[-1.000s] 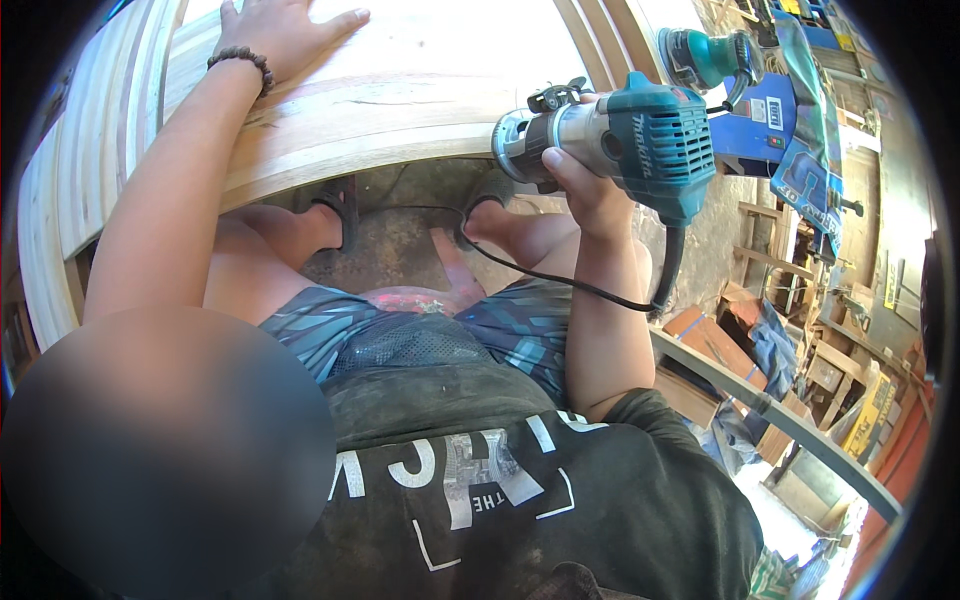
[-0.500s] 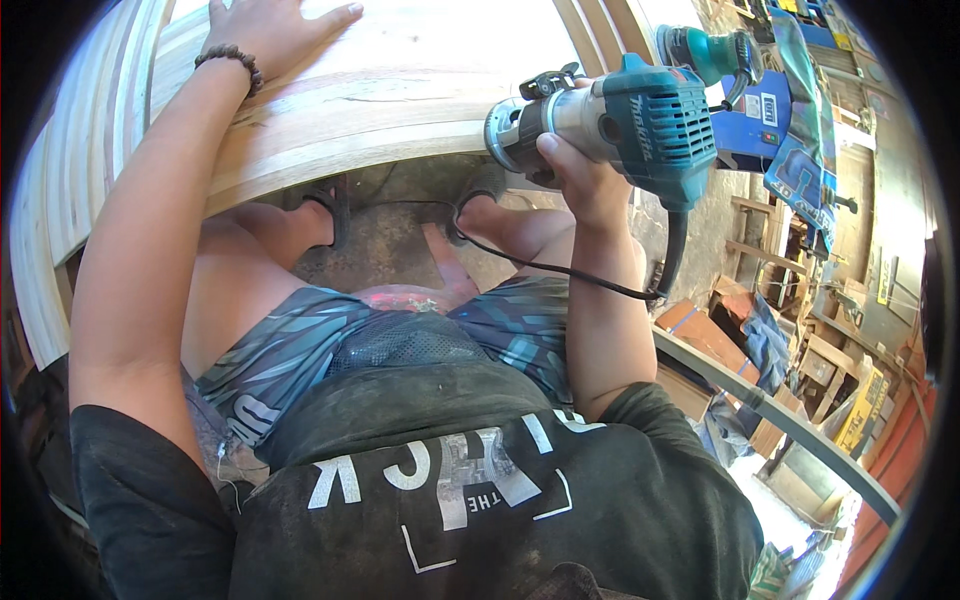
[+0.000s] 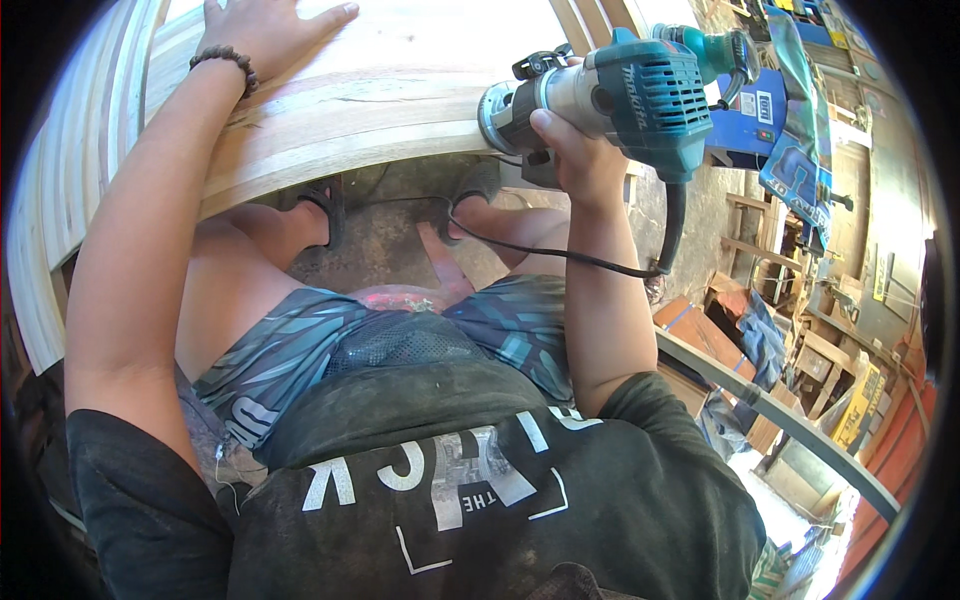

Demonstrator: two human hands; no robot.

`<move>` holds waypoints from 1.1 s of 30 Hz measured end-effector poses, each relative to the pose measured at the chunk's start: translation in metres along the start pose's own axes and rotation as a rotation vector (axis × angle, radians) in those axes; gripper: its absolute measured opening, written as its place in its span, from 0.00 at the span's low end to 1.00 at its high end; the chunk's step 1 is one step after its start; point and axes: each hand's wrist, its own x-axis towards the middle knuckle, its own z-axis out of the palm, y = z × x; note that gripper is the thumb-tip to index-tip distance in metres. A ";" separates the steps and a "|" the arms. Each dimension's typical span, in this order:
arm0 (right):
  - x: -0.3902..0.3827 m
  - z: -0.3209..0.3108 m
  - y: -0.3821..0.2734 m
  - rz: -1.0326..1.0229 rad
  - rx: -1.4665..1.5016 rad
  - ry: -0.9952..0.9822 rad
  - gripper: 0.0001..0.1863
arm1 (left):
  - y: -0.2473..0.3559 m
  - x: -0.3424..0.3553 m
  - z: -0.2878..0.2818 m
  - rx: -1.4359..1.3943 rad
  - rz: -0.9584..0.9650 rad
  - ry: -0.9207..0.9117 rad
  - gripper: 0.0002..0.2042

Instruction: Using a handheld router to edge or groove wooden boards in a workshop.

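Observation:
A pale wooden panel (image 3: 400, 100) lies in front of me, its near edge curving across the view. Flat on its far left part rests my left hand (image 3: 262, 38), fingers spread and holding nothing. My right hand (image 3: 582, 160) is wrapped round the silver and black body of a teal trim router (image 3: 640, 105). The tool is tilted onto its side, with its round base (image 3: 490, 118) at the panel's right near edge. Whether the base touches the wood I cannot tell. From the motor end a black cord (image 3: 672, 235) loops down past my right forearm.
Beyond the router stand a teal sander (image 3: 705, 52) and a blue machine (image 3: 750, 125). Stacked boards (image 3: 85, 140) lie at the left. A grey metal bar (image 3: 780, 415) crosses the lower right, near wood scraps (image 3: 820, 370). My feet are under the panel.
The router has moved slightly up and to the left in my right hand, its base closer to the panel's edge. My left hand stays nearly in place on the wood.

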 end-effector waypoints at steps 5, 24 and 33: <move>0.010 -0.001 0.003 -0.071 -0.167 -0.073 0.35 | -0.001 0.002 0.002 0.024 0.002 -0.010 0.42; 0.044 0.017 -0.003 -0.088 -0.136 0.009 0.26 | 0.003 0.000 -0.006 -0.018 0.015 -0.003 0.42; 0.062 0.029 -0.018 -0.070 -0.196 0.005 0.19 | 0.004 0.000 -0.008 -0.032 0.020 0.031 0.42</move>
